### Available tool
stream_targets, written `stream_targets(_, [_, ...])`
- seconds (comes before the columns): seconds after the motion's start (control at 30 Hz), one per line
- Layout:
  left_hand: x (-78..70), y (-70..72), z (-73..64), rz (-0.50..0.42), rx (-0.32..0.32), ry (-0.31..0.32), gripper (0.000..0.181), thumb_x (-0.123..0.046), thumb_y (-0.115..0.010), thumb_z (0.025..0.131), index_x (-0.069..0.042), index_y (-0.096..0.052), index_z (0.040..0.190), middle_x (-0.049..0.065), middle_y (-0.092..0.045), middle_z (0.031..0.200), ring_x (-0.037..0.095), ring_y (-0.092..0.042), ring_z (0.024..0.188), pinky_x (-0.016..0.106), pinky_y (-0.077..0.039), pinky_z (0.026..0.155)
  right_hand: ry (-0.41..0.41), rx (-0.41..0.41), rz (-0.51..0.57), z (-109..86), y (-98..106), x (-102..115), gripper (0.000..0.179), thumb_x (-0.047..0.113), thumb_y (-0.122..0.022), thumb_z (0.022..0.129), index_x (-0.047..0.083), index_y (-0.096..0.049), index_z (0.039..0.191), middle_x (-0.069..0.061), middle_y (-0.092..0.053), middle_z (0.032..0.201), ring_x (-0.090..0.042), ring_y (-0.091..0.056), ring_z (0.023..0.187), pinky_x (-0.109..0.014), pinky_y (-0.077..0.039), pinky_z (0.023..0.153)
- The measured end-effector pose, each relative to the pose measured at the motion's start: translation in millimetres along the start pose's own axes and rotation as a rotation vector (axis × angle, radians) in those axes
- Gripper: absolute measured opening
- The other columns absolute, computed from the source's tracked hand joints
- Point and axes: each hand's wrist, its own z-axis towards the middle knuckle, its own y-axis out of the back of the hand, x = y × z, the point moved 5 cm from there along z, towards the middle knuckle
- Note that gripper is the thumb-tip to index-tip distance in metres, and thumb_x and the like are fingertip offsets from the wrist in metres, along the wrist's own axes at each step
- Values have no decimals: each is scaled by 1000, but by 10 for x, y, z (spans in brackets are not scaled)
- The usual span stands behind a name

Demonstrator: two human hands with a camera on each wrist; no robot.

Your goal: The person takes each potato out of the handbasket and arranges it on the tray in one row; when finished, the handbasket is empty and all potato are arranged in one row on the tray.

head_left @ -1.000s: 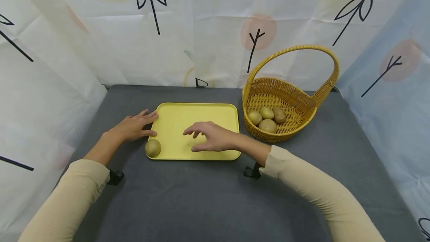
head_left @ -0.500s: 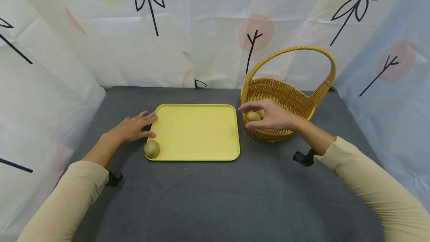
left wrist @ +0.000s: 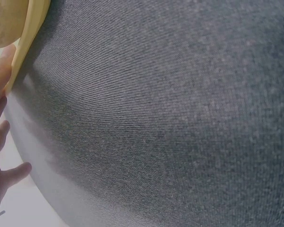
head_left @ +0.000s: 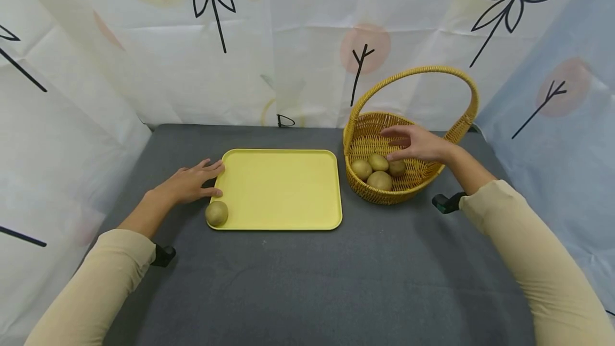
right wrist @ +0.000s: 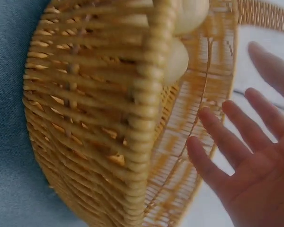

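Observation:
My left hand (head_left: 193,182) rests at the left edge of the yellow tray (head_left: 278,191), fingers spread and thumb at the rim. Just below that thumb, a round tan potato (head_left: 217,213) sits in the tray's front left corner; part of it shows in the left wrist view, top left. Over the wicker basket (head_left: 357,188), my right hand (head_left: 420,143) hovers with loosely bent fingers and holds nothing. Several potatoes (head_left: 379,180) lie in the basket's left part, below and left of that hand. In the right wrist view the fingers (right wrist: 227,142) are spread apart beside the basket's woven rim (right wrist: 149,94).
A dark grey cloth (head_left: 288,282) covers the table. The basket's tall arched handle (head_left: 427,70) rises at the back right, above the right hand. A patterned white curtain (head_left: 298,41) hangs behind the table and along both sides.
My right hand has moved right from above the tray to the basket, then farther right and back inside it, uncovering the potatoes. My left hand and the potato on the tray stay put.

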Motion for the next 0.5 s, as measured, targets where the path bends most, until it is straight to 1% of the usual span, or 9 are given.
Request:
stream_targets(0.13, [28,-14,8,-1,-1,4,84,-48,-62,96,-4,-26,158,18,-19,163,44,-11,149,74,-16,107,-51,45,0,27,43,-119,67,9,-68,96,-5,-33,151,-26,-30,157,-50,-34,139,-59,-34,109])
stream_targets(0.27, [42,-22,5,4,-1,2,83,-48,-62,96,-5,-26,158,18,-19,163,44,-11,149,73,-16,107,-109,116,30,49,55,-270,64,5,-62,98,-7,-29,152,-30,-26,157,-50,-34,139,-58,-36,108])
stream_targets(0.43, [26,-11,-8,-1,3,7,83,-47,-62,96,-4,-27,157,19,-19,163,44,-10,149,74,-15,107,-215,189,89,54,53,-455,67,8,-61,100,-4,-25,155,-31,-24,157,-47,-30,142,-58,-40,105])
stream_targets(0.5, [15,-3,-9,-5,3,8,83,-47,-63,96,-4,-27,157,19,-19,163,44,-10,149,74,-15,106,-256,215,112,48,50,-512,69,8,-61,100,-2,-22,156,-32,-23,157,-46,-32,141,-57,-41,105])
